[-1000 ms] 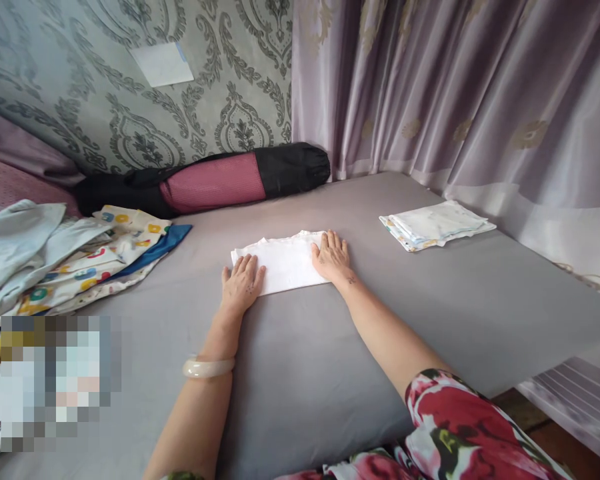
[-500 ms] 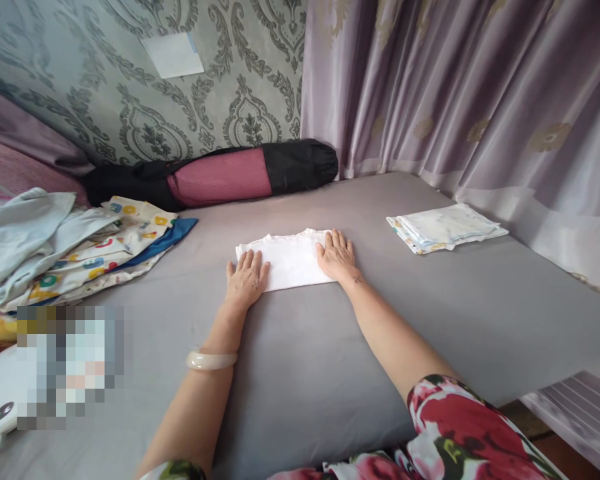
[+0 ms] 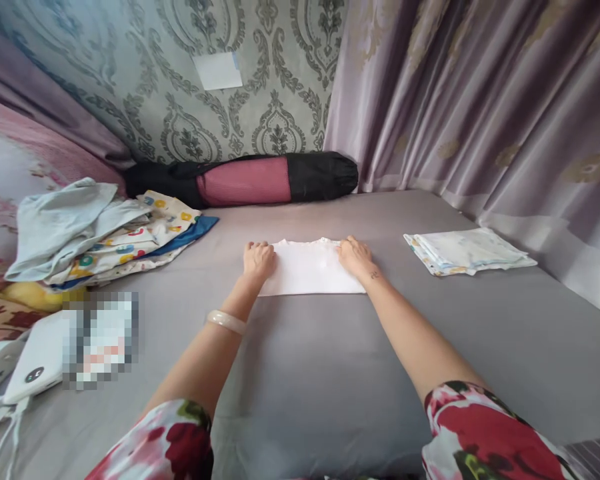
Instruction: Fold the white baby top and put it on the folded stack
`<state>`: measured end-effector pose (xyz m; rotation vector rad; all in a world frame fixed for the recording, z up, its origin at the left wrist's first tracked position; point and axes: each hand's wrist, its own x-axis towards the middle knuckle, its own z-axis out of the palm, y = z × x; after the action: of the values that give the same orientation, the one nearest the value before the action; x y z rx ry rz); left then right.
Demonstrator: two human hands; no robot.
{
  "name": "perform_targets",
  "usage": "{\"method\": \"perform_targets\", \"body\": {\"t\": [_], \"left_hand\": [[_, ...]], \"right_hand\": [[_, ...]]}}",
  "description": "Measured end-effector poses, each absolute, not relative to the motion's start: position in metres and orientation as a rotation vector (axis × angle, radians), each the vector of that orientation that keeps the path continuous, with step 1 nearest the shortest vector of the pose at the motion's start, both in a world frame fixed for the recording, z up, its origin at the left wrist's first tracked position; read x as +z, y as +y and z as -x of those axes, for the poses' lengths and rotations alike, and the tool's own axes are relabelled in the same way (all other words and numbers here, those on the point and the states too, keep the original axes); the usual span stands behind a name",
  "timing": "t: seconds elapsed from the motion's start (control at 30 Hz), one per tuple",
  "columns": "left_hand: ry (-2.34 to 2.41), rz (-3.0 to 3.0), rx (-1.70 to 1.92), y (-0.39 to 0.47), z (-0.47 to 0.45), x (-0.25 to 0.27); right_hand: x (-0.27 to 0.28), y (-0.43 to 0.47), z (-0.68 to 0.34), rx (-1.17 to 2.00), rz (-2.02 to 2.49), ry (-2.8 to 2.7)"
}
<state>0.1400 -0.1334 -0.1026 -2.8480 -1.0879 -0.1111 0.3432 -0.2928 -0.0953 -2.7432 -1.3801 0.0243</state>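
Observation:
A white folded garment (image 3: 307,272) lies flat on the grey bed sheet (image 3: 310,373), its long side running left to right. At its far left corner, my left hand (image 3: 260,259) is closed with the fingers curled over the edge. My right hand (image 3: 356,257) grips the far right corner the same way, fingertips bent down and partly hidden. Between the hands, the garment's far edge looks slightly uneven.
Folded light cloths (image 3: 473,251) lie in a stack at right. Unfolded clothes (image 3: 90,233) are heaped at left, near a white power bank (image 3: 45,357) with cables and a blurred-out object (image 3: 110,340). A black and pink bag (image 3: 245,181) lies along the wall.
My hands have gone from lying flat with spread fingers on the garment to curling round its far corners. The camera view has shifted left.

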Motion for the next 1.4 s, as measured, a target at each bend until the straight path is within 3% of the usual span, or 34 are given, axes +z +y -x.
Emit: {"method": "perform_targets", "body": {"t": [0.27, 0.63, 1.4], "left_hand": [[-1.465, 2.974, 0.218, -0.097, -0.16, -0.084], [-1.41, 2.949, 0.325, -0.081, -0.185, -0.087], [-1.416, 2.943, 0.117, -0.108, -0.161, -0.089]], "right_hand": [[-0.084, -0.278, -0.373, 0.224, 2.763, -1.393], [-0.091, -0.274, -0.384, 0.279, 2.737, -1.49], [-0.101, -0.282, -0.369, 0.056, 2.73, -1.476]]}}
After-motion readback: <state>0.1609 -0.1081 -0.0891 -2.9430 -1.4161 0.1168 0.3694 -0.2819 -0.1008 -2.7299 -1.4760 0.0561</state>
